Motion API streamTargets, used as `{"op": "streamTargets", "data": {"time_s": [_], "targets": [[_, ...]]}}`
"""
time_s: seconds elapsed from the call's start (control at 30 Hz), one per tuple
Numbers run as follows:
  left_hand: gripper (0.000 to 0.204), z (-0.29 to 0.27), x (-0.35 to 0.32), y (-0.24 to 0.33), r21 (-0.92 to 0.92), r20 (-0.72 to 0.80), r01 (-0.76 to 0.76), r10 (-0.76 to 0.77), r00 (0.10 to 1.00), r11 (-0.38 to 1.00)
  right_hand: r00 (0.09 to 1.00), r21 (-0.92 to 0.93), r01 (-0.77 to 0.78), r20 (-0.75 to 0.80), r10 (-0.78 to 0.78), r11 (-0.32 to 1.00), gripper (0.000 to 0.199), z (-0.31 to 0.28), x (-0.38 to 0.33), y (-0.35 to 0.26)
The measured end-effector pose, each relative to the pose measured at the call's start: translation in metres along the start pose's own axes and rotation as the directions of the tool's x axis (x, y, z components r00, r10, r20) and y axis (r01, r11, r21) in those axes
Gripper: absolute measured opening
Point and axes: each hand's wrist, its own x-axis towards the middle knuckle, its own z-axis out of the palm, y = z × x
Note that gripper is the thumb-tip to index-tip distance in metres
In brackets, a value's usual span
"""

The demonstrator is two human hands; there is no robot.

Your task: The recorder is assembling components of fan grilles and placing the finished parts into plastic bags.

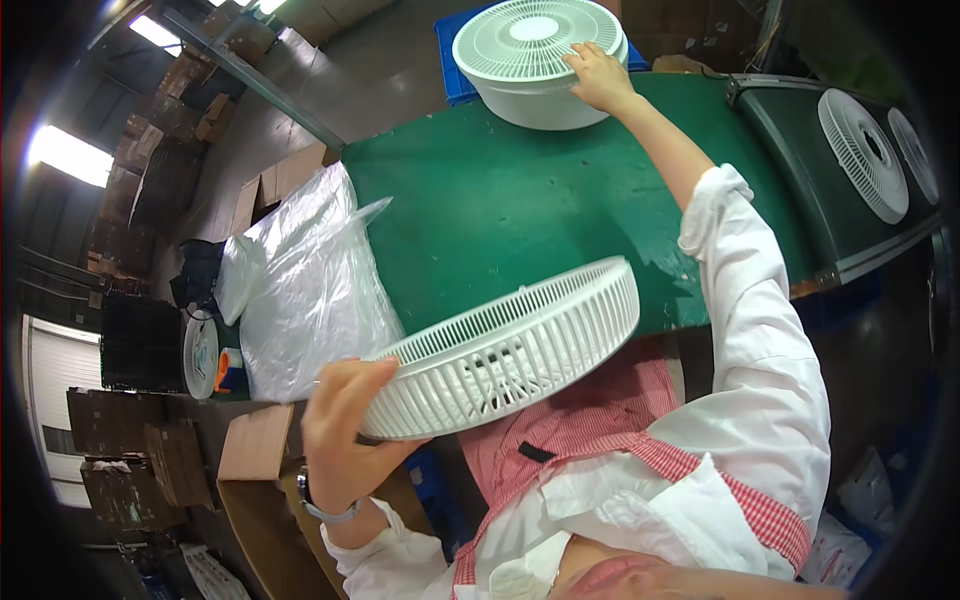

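Observation:
My left hand is closed on the rim of a white round fan grille, its thumb over the edge. The grille is tilted in front of my body, above the near edge of the green table, with its slatted side facing me. My right arm reaches across to the far side. There my right hand grips the edge of another white fan grille, fingers bent over its top. That grille lies flat, uppermost on a white round stack at the table's far edge.
Clear plastic bags lie on the left of the green table. At right, a dark conveyor belt carries more white grilles. An orange-and-white tape roll sits at the left edge. An open cardboard box stands below.

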Motion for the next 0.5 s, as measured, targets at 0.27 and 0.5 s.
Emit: {"op": "streamTargets", "data": {"time_s": [0.27,0.5], "targets": [[0.070,0.011,-0.007,-0.028,0.054,-0.043,0.015,-0.013,0.999,0.998,0.895,-0.124,0.403,0.258,-0.363,0.907,0.045,0.042,0.059,0.006],[0.069,0.019,-0.003,-0.024,0.127,-0.068,0.020,-0.011,0.998,0.992,0.860,-0.102,0.076,-0.497,-0.117,0.992,0.016,0.003,0.107,0.025]]}}
